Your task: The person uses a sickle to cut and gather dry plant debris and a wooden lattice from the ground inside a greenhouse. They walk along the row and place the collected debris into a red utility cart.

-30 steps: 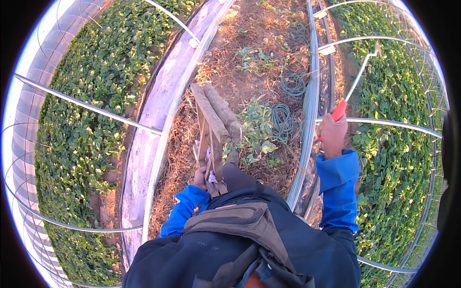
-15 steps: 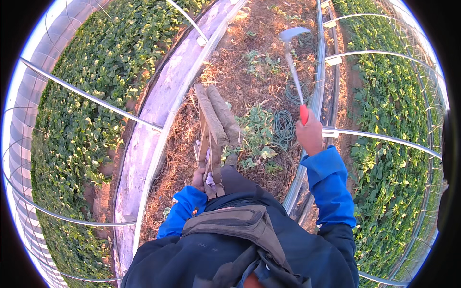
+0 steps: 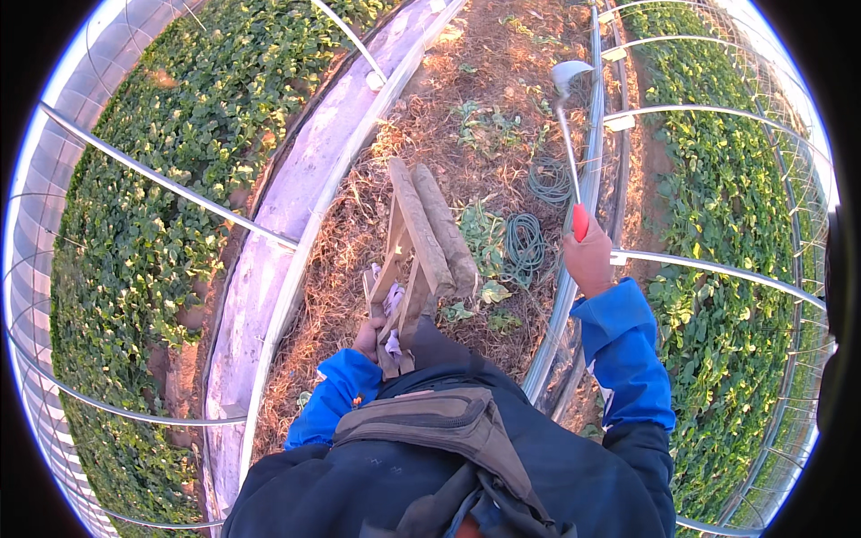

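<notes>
My right hand (image 3: 589,260) grips the red handle of a long-shafted hoe (image 3: 569,143), whose metal blade points away from me over the dirt path. My left hand (image 3: 368,338) holds the near end of a small wooden stool (image 3: 421,247) with two rough log-like top bars, carried low in front of my body. A pale cloth hangs between the stool's legs. Both sleeves are blue, and a brown strap bag (image 3: 430,421) lies across my chest.
A dry, straw-covered path (image 3: 359,224) runs ahead between two beds of low green plants (image 3: 143,206) under bent metal hoops (image 3: 161,179). A rolled white plastic cover (image 3: 287,206) lies along the left bed. Coiled green hoses (image 3: 525,242) lie among weeds on the path.
My right hand has swung the hoe from the right bed toward the path's middle, so its blade now points ahead. The stool in my left hand has stayed put.
</notes>
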